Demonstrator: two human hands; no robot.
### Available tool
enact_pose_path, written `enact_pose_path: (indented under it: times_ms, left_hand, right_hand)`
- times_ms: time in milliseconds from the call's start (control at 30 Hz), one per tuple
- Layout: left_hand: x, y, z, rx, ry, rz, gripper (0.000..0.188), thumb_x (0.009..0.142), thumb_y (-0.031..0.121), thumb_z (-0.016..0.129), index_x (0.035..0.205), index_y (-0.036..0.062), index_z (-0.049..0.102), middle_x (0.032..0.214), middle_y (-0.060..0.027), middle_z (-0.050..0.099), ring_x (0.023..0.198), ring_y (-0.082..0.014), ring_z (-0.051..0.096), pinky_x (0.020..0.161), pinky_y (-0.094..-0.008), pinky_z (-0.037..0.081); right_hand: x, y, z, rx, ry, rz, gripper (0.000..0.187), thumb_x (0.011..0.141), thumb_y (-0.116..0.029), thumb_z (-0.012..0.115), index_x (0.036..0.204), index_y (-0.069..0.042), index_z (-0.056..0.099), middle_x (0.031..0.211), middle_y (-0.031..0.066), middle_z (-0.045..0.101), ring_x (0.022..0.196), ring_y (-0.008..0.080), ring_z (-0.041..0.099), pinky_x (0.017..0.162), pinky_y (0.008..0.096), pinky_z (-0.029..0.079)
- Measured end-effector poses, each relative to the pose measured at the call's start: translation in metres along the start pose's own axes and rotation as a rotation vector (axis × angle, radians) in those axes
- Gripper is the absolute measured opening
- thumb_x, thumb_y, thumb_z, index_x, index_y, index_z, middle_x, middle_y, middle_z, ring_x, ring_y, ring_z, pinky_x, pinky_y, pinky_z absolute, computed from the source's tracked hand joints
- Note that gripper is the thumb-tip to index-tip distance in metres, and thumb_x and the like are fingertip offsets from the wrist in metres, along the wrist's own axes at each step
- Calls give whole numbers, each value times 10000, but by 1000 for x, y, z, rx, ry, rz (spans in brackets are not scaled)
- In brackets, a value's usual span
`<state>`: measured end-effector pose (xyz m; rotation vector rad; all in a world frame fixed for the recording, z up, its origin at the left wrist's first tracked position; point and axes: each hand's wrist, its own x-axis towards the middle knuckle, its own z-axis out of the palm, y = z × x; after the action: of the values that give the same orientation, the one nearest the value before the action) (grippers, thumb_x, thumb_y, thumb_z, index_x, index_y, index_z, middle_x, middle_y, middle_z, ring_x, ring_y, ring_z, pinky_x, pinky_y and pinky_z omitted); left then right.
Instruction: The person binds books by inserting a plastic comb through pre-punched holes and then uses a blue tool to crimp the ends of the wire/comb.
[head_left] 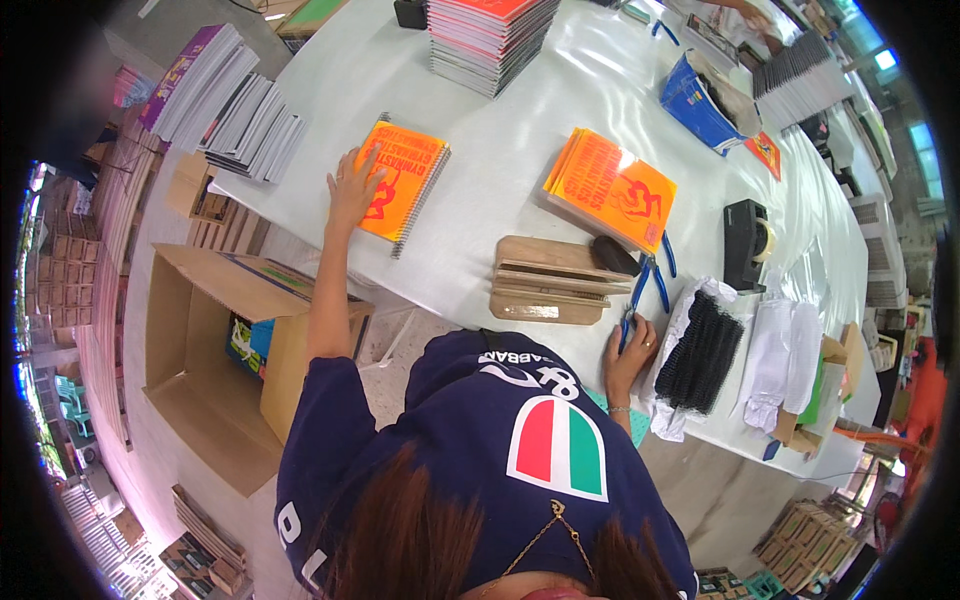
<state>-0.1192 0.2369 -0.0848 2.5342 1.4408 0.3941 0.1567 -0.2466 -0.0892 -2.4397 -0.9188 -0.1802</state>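
My left hand [352, 190] lies with fingers spread on an orange spiral notebook [412, 185] at the left of the table. The notebook's black coil runs down its right side. Close to the front edge, my right hand [629, 362] is closed around blue-handled pliers [627, 330], which lie between thumb and fingers. More blue handles [656, 283] show just beyond that hand. A slotted wooden block [545, 283] sits to its left, with a dark rounded object [613, 256] against the block. Behind them is a stack of orange covers or books [612, 190].
Right of my right hand, black coils [702, 352] fill a paper-lined tray. Farther right stand a tape dispenser [743, 243] and a blue container [705, 105]. A notebook stack [490, 45] rises at the back. An open cardboard box [215, 350] is at my left.
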Motion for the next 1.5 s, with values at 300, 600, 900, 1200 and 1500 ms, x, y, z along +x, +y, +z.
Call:
enact_pose_path:
  times_ms: [300, 600, 900, 1200, 1500]
  left_hand:
    - [4, -10, 0, -80, 23, 136, 520, 988, 471, 433, 1475, 296, 389, 1471, -245, 347, 1342, -399, 383, 1057, -579, 321]
    - [3, 0, 0, -30, 61, 145, 492, 1014, 426, 393, 1486, 290, 362, 1418, -279, 395, 1264, -436, 452, 1017, -500, 398]
    - [1, -3, 9, -21, 138, 161, 481, 1024, 419, 364, 1483, 275, 369, 1424, -265, 394, 1275, -415, 448, 1026, -523, 383]
    - [1, 5, 11, 62, 83, 91, 481, 1032, 419, 330, 1496, 294, 335, 1474, -220, 359, 1355, -378, 368, 1079, -603, 276]
    - [-16, 46, -10, 96, 176, 104, 502, 1033, 416, 328, 1509, 258, 319, 1526, -166, 275, 1435, -375, 210, 1082, -685, 182]
  right_hand:
    - [66, -22, -11, 231, 175, 114, 364, 955, -152, 562, 1264, 33, 508, 1207, 197, 540, 1180, 342, 468, 1016, 432, 347]
    - [186, -14, 16, 524, 17, 314, 451, 975, -267, 558, 1282, 59, 505, 1213, 221, 529, 1055, 252, 561, 892, 371, 455]
    - [211, 16, 39, 831, -261, 405, 422, 922, -239, 657, 1166, 95, 570, 807, 52, 617, 682, 111, 573, 626, 235, 469]
    - [191, 10, 17, 934, 163, 199, 162, 952, -52, 553, 1097, 1, 504, 992, 78, 586, 796, 175, 582, 785, 292, 475]
    - [125, 11, -30, 1836, 141, 350, 397, 919, -32, 617, 1274, -156, 490, 1106, 27, 587, 855, 144, 574, 880, 357, 475]
